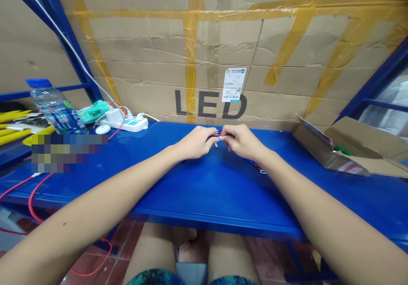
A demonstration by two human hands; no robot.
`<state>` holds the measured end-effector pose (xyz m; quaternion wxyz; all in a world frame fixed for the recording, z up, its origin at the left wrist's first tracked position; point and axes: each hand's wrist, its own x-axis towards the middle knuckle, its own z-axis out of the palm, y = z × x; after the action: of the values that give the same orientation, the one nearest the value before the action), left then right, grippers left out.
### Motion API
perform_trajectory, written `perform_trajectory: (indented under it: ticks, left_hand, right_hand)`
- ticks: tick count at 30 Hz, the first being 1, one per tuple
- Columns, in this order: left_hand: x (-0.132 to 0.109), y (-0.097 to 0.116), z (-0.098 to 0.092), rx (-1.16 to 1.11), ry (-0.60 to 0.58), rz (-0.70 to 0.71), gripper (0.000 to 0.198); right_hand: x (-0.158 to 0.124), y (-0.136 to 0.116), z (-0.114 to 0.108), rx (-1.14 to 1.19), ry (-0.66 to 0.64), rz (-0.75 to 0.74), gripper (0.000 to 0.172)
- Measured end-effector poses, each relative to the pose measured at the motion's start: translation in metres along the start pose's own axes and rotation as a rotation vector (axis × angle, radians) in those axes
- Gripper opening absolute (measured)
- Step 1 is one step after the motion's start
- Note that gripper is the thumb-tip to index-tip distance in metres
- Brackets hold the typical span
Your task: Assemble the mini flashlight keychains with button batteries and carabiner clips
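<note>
My left hand (199,142) and my right hand (240,140) meet over the middle of the blue table, both closed in a pinch. Between their fingertips is a small blue and silver chain (216,145), mostly hidden by the fingers; a short silver end hangs below the left thumb. At the right fingertips a pale bit shows, too small to name. Beside my right wrist, a row of blue and red links (251,163) with a silver end link (262,172) lies on the table, partly covered by that hand and forearm.
On the left stand a water bottle (59,111) and a white power strip (134,124) with plugs and a red cable (33,198). An open cardboard box (321,149) sits at the right. Behind the blue table (204,196) rises a large taped carton (153,77).
</note>
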<state>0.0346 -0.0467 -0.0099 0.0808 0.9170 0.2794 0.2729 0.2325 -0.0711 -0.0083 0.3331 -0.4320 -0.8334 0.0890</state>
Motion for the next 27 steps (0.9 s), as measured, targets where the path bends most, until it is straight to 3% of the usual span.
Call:
perform_trajectory:
  ticks: [7, 13, 19, 23, 27]
  left_hand:
    - [0.002, -0.002, -0.004, 0.104, -0.025, 0.045, 0.027]
    - [0.003, -0.003, -0.013, 0.138, 0.037, 0.008, 0.023]
    - [0.002, -0.014, -0.018, 0.205, 0.074, -0.027, 0.023]
    - [0.001, -0.015, -0.017, 0.173, 0.060, -0.033, 0.021]
    - [0.000, -0.013, -0.015, 0.152, 0.034, -0.022, 0.021]
  right_hand:
    - [0.002, -0.001, -0.002, 0.016, 0.007, 0.005, 0.013]
    - [0.002, 0.002, -0.034, -0.122, -0.050, 0.128, 0.024]
    - [-0.003, 0.025, -0.041, -0.345, -0.360, 0.349, 0.018]
    - [-0.004, 0.027, -0.038, -0.334, -0.469, 0.387, 0.018]
    - [-0.005, 0.016, -0.038, -0.351, -0.539, 0.474, 0.004]
